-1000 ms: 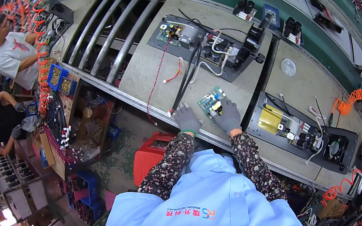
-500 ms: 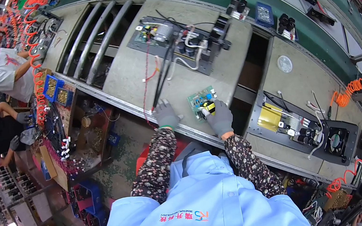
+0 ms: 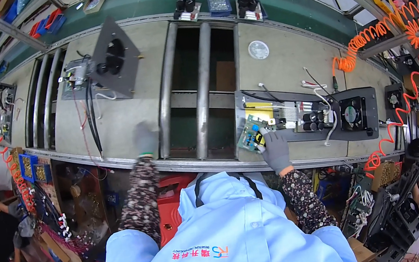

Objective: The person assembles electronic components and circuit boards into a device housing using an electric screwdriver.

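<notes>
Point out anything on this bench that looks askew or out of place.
The grey fan panel of the left unit appears tilted up, while the fan of the right unit lies flat. The circuit board in the right hand sits crooked over the right unit's left end. Nothing looks spilled.

The circuit board (image 3: 251,133) sits between the rollers (image 3: 203,93), left, and the fan (image 3: 351,114), right.

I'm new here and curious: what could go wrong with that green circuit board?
The right hand holds the green circuit board not far from the metal rollers; a slip might drop it between them. The board is also close to the yellow sheet and silver heat sink, so it could perhaps knock or scrape them.
</notes>
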Tool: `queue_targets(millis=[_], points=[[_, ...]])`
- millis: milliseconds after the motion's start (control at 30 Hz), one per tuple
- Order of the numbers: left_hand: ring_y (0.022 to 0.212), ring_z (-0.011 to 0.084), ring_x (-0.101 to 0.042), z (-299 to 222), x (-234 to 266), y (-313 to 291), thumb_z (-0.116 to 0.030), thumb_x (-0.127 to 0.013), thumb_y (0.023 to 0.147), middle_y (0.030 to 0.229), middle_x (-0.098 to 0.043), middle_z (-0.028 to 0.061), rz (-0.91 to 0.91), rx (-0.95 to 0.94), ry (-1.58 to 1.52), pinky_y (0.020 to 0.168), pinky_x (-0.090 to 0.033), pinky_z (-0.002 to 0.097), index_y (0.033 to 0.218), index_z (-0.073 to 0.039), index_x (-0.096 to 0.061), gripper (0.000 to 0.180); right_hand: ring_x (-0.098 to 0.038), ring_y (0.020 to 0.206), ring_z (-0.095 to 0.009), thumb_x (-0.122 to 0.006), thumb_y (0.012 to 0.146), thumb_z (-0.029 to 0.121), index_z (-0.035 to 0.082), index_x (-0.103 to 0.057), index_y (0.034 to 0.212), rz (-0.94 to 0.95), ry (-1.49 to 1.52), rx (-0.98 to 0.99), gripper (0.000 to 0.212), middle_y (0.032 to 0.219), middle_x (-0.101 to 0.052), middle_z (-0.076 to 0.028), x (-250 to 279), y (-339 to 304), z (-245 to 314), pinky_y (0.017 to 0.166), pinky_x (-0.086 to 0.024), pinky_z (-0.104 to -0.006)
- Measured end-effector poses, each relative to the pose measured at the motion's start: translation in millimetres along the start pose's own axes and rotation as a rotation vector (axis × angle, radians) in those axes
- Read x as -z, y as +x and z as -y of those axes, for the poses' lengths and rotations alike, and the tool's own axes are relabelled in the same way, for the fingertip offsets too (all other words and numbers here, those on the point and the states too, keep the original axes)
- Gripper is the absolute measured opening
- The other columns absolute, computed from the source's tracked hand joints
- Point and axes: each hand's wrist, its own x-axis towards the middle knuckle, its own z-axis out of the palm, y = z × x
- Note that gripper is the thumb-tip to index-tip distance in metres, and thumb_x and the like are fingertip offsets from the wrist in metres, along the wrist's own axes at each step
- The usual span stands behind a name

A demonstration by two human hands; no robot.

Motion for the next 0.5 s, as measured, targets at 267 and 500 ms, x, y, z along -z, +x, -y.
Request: queue_targets(millis=[267, 500], points=[[0.071, 0.0152, -0.061, -250, -57, -74, -0.019, -0.062, 0.082, 0.085, -0.067, 0.0107, 0.606, 0.067, -0.768, 0.064, -0.048, 0.029, 0.104, 0.0, -0.063, 0.029, -0.05, 0.101, -0.024, -0.061, 0.074, 0.018, 0.006, -0.043, 0.128, 0.073, -0.106, 0.087, 0.058, 0.109, -0.054, -0.009, -16, 11, -18, 0.082, -0.04, -0.0355], [0.067, 0.0086, -0.054, -249, -86, -69, -0.014, -0.061, 0.082, 0.076, -0.063, 0.0035, 0.692, 0.276, -1.081, 0.061, -0.045, 0.025, 0.102, 0.004, -0.063, 0.027, -0.049, 0.102, -0.025, -0.054, 0.076, 0.013, 0.006, -0.042, 0.129, -0.028, -0.162, 0.039, 0.055, 0.114, -0.052, -0.011, -28, 15, -17, 0.087, -0.039, -0.0365]])
